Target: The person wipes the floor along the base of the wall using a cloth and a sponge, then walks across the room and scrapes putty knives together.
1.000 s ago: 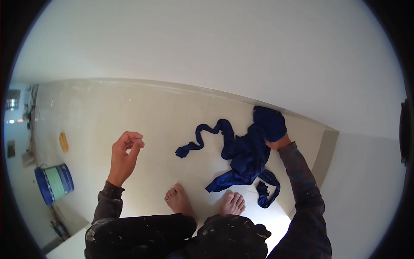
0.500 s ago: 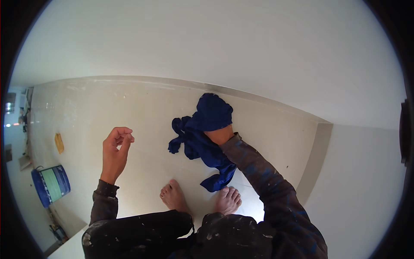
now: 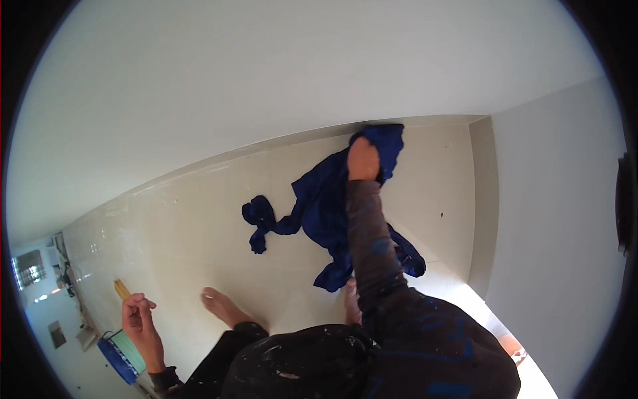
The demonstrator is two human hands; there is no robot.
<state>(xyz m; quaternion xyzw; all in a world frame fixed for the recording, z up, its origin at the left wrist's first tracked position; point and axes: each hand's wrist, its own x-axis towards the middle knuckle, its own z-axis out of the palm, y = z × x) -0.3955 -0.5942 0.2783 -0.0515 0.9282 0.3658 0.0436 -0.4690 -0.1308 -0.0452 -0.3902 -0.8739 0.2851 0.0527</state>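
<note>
A dark blue cloth [image 3: 325,199] lies crumpled on the pale tiled floor, one end against the foot of the wall. My right hand [image 3: 363,159] grips that upper end at the baseboard; its fingertips are hidden in the fabric. Part of the cloth passes beneath my right forearm, and a twisted strip trails to the left. My left hand [image 3: 141,326] hangs in the air at lower left, fingers bent and apart, holding nothing. Below the cloth is one bare foot, partly hidden by my arm.
A white wall [image 3: 266,73] with a baseboard [image 3: 266,145] runs across, meeting another wall [image 3: 551,199] at the right corner. At lower left are a blue and green bucket [image 3: 123,356] and a yellow object [image 3: 121,288]. My left foot [image 3: 222,306] stands on the floor.
My right hand has moved along the baseboard, first left, then back right, dragging the cloth. The view has turned, and my left hand now appears lower and further left.
</note>
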